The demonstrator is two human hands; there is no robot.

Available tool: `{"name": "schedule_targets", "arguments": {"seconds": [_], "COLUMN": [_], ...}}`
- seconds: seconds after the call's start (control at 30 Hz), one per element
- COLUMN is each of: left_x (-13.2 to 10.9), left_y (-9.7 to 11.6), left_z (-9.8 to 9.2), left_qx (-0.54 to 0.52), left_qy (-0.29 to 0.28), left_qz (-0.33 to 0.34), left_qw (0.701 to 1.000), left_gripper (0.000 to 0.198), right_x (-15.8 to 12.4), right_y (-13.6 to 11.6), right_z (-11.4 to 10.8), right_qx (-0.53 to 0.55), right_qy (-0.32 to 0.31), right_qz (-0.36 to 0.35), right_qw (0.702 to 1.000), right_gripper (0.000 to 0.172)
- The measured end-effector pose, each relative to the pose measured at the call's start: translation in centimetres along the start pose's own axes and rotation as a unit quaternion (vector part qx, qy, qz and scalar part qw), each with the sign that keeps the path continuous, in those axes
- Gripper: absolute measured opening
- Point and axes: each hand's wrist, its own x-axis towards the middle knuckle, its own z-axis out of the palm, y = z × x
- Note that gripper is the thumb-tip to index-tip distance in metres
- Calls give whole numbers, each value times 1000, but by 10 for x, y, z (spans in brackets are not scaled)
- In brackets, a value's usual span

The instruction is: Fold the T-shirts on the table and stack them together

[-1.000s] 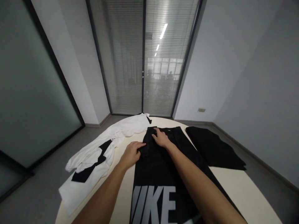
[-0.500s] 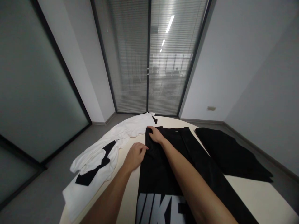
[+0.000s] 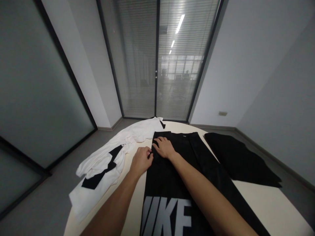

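Press lightly with the right hand [image 3: 163, 147], open and spread flat near the far left corner of the black garment [image 3: 162, 180], and probably best ease the side edge straight without skewing the top, using the left hand [image 3: 141, 160], curled at that edge, impossible to tell whether gripping cloth. Laid lengthwise on the pale table [image 3: 265, 196], between white clothing [image 3: 137, 132] at left and another black cloth [image 3: 238, 160] at right; mostly flat, with large grey lettering [image 3: 179, 209] across the near part.

An office, judging by the blinds-backed glass partition [image 3: 137, 72] and frosted panel [image 3: 36, 82].
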Motion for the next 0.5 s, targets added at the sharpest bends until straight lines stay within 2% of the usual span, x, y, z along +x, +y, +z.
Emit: {"name": "schedule_targets", "arguments": {"seconds": [0.1, 0.23, 0.37, 0.5], "left_x": [-3, -5, -5, -5], "left_y": [3, 4, 6, 10], "left_z": [-2, 1, 5, 7], "left_qx": [66, 127, 106, 63], "left_qy": [20, 33, 19, 16], "left_qz": [-24, -20, -28, -47], "left_qw": [997, 991, 994, 997], "left_gripper": [6, 15, 15, 9], "right_x": [-10, -22, -28, -26], "right_y": [-4, -2, 5, 9], "right_z": [3, 4, 8, 13], "right_qx": [9, 17, 27, 38], "right_qy": [-2, -10, -59, -42], "right_qz": [19, 9, 34, 45], "right_qw": [1000, 1000, 997, 997], "right_gripper": [58, 56, 65, 66]}}
